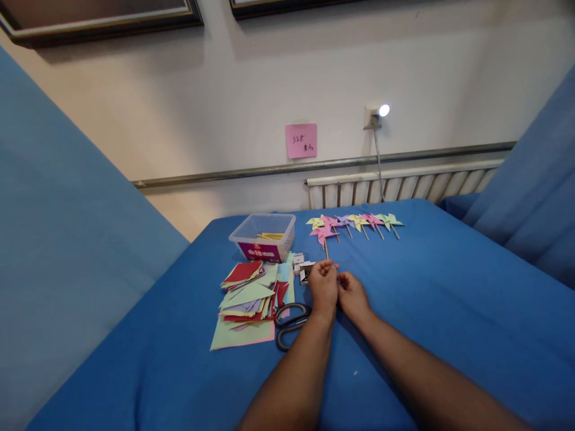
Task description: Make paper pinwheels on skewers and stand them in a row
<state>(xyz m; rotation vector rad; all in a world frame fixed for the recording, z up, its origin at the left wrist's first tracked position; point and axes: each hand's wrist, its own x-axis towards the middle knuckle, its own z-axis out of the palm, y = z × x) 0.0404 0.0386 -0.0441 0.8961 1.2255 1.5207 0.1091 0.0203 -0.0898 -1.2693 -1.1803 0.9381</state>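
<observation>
Your left hand (324, 284) and right hand (353, 297) curl near the closest pinwheel (324, 233); whether either grip pinches anything, I cannot tell.

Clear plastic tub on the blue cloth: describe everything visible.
The clear rectangular plastic tub stands upright and open-topped on the blue cloth. A purple-red label with pale lettering covers much of its front wall. Thin yellow sticks lie inside. It sits just beyond the multicoloured paper pile; whether they touch is unclear. The left hand and right hand are clear of it.
</observation>
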